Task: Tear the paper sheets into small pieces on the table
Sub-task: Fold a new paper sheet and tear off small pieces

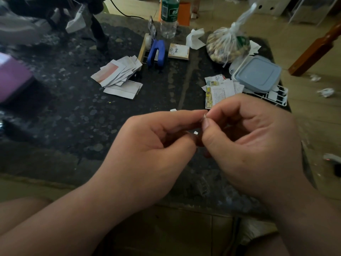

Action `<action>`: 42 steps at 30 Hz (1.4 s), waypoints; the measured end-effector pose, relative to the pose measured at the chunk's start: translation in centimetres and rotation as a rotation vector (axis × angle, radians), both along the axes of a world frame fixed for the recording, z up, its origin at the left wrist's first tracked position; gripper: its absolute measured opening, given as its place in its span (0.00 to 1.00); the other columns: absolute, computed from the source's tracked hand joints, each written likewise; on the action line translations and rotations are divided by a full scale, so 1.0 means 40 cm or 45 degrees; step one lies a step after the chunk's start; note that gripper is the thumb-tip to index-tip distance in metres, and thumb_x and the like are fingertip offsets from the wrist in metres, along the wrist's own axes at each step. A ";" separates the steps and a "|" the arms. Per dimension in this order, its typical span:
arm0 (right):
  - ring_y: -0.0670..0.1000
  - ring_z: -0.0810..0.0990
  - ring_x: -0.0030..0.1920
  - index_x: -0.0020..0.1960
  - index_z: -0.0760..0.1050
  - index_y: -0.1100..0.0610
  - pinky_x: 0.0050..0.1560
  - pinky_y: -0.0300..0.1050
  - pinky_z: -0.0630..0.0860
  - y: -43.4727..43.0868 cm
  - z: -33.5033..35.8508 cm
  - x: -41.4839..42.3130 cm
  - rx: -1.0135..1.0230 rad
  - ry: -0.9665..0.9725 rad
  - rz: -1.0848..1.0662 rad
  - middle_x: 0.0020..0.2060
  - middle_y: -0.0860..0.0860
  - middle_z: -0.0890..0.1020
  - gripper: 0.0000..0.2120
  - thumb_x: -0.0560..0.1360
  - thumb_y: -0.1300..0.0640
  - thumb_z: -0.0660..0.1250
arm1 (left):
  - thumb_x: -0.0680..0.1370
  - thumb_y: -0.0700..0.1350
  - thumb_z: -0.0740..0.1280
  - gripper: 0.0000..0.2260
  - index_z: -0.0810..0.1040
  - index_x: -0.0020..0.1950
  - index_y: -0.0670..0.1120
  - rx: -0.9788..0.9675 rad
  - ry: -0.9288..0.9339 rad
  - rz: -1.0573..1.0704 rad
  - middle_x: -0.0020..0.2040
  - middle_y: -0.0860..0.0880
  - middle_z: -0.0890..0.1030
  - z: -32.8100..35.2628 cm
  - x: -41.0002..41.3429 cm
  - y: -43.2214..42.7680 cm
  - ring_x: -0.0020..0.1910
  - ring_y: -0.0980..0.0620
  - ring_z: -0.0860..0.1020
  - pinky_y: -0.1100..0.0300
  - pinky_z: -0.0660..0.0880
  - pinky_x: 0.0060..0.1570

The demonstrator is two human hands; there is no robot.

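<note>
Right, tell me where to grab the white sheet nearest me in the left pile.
Pinch the white sheet at its near right corner, coming from the near side: it lies flat, its far edge under the pile, its near edge free.

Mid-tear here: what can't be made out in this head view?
Head view:
- paper scrap, pinched between left hand and right hand: fingertips hide nearly all.
- printed sheets: text too small.
- purple box: cut by left edge.
- bottle: top cut by upper edge.

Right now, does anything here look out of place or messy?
Yes. Crumpled paper scraps lie on the floor right of the table, where the torn pieces belong. Its top is also blotched with pale spots.
</note>
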State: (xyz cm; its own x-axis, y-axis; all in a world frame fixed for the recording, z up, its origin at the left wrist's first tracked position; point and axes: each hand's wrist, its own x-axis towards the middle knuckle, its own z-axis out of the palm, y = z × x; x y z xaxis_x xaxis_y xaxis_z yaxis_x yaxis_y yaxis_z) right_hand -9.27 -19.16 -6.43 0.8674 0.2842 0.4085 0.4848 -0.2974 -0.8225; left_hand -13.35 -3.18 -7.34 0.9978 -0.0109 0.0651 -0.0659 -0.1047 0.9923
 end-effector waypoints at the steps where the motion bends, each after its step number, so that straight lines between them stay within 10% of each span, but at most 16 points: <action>1: 0.49 0.83 0.33 0.42 0.80 0.58 0.28 0.38 0.78 -0.003 0.000 0.002 0.000 0.008 0.011 0.33 0.47 0.83 0.04 0.74 0.64 0.72 | 0.77 0.37 0.67 0.18 0.85 0.60 0.57 -0.019 0.013 0.002 0.48 0.46 0.88 0.000 0.000 0.002 0.46 0.31 0.84 0.27 0.79 0.43; 9: 0.49 0.81 0.32 0.42 0.80 0.59 0.30 0.34 0.76 -0.008 -0.003 0.007 -0.052 -0.016 0.085 0.34 0.49 0.82 0.05 0.74 0.67 0.73 | 0.79 0.38 0.70 0.11 0.86 0.56 0.51 -0.063 -0.003 0.012 0.48 0.53 0.88 0.000 0.004 0.005 0.49 0.51 0.87 0.52 0.84 0.51; 33: 0.51 0.84 0.35 0.44 0.81 0.54 0.29 0.41 0.80 0.000 -0.001 -0.002 -0.006 0.152 0.064 0.35 0.47 0.83 0.02 0.75 0.59 0.73 | 0.79 0.37 0.71 0.11 0.86 0.53 0.53 0.036 0.000 0.096 0.45 0.57 0.88 -0.002 0.007 -0.004 0.46 0.57 0.87 0.61 0.83 0.46; 42: 0.46 0.85 0.34 0.43 0.81 0.55 0.29 0.33 0.77 0.012 0.001 -0.006 0.016 0.137 0.021 0.33 0.45 0.84 0.04 0.74 0.63 0.72 | 0.77 0.40 0.68 0.16 0.84 0.61 0.56 0.120 -0.014 0.098 0.47 0.51 0.88 -0.008 0.001 -0.003 0.45 0.40 0.86 0.36 0.83 0.42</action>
